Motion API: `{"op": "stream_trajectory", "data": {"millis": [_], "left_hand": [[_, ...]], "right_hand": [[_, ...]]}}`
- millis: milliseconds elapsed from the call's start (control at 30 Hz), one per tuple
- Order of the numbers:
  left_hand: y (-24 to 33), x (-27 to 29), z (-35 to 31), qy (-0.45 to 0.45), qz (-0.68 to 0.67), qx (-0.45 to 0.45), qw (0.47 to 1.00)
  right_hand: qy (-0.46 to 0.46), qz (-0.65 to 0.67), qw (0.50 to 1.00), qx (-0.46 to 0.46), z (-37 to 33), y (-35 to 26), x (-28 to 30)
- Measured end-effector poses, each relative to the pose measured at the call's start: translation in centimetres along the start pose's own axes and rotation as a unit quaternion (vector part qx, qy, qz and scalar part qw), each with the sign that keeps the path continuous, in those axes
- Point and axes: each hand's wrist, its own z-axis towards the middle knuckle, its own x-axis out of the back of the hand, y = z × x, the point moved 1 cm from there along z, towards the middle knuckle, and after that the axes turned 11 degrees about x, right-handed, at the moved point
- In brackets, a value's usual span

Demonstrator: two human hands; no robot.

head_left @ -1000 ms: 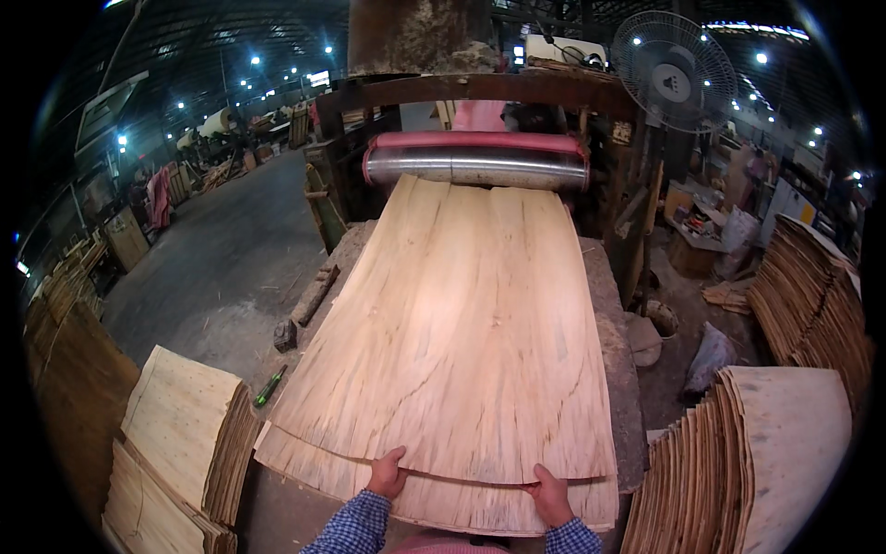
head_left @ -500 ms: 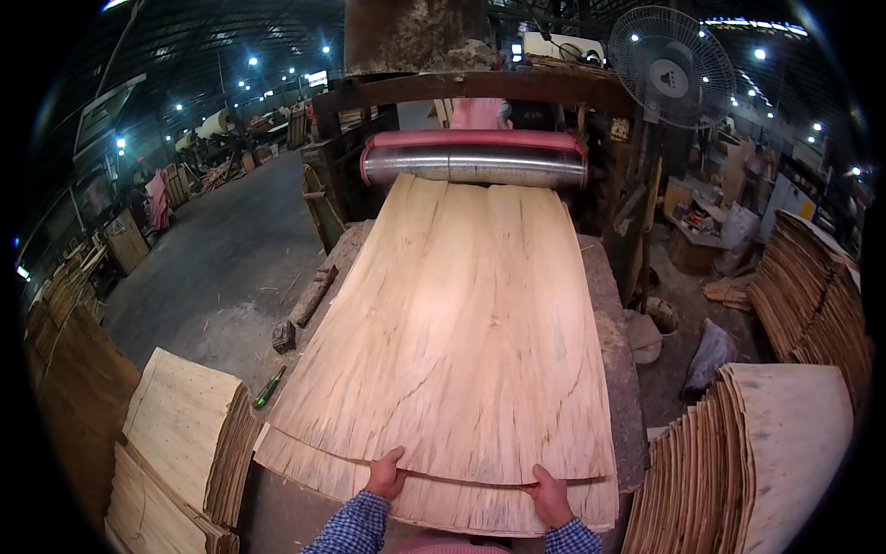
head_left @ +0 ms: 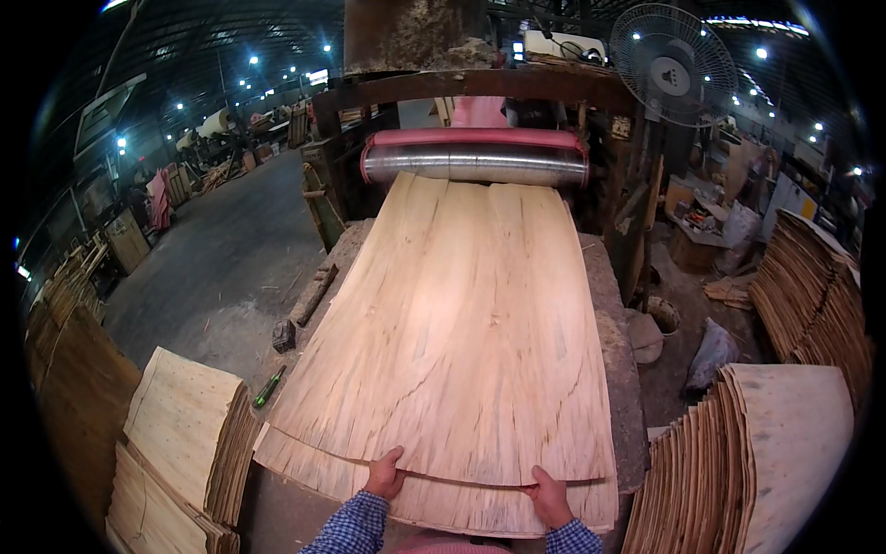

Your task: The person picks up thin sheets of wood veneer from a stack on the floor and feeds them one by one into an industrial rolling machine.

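A wide, pale wood veneer sheet (head_left: 471, 332) stretches away from me, its far edge just below a shiny metal roller (head_left: 475, 166). Both of my hands grip its near edge. My left hand (head_left: 385, 475) has the thumb on top and the fingers curled beneath, left of the middle. My right hand (head_left: 549, 497) pinches the same edge farther right in the same way. Beneath it lies another veneer sheet (head_left: 443, 506), sticking out toward me past the upper one. Under the sheets, my fingertips are hidden.
Veneer stacks stand at the near left (head_left: 185, 406) and near right (head_left: 784, 443). A red roller (head_left: 475, 138) tops the metal one inside a rusty frame. A green-handled tool (head_left: 269, 388) lies left of the sheets. A fan (head_left: 671, 74) hangs upper right; a bucket (head_left: 663, 316) stands below it.
My hands and the veneer sheets hold the same position. Behind the rollers, a person's arm that showed beside the pink cloth has shifted.
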Motion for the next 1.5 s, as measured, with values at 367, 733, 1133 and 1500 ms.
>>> {"op": "stream_trajectory", "data": {"millis": [367, 733, 1133, 1500], "left_hand": [[0.2, -1.1, -0.9, 0.009, -0.004, 0.006, 1.000], [0.3, -1.5, -1.3, 0.008, -0.021, 0.001, 1.000], [0.1, -0.1, -0.5, 0.014, -0.011, 0.003, 1.000], [0.1, -0.7, -0.6, -0.020, -0.037, -0.022, 0.999]], "right_hand": [[-0.121, -0.142, 0.978, 0.097, 1.8, 3.4, 4.1], [-0.024, -0.039, 0.999, -0.002, 0.8, 1.5, 1.8], [-0.015, -0.023, 1.000, -0.013, 1.3, 2.3, 2.3], [0.000, 0.000, 1.000, -0.004, 0.8, 1.4, 1.3]]}}
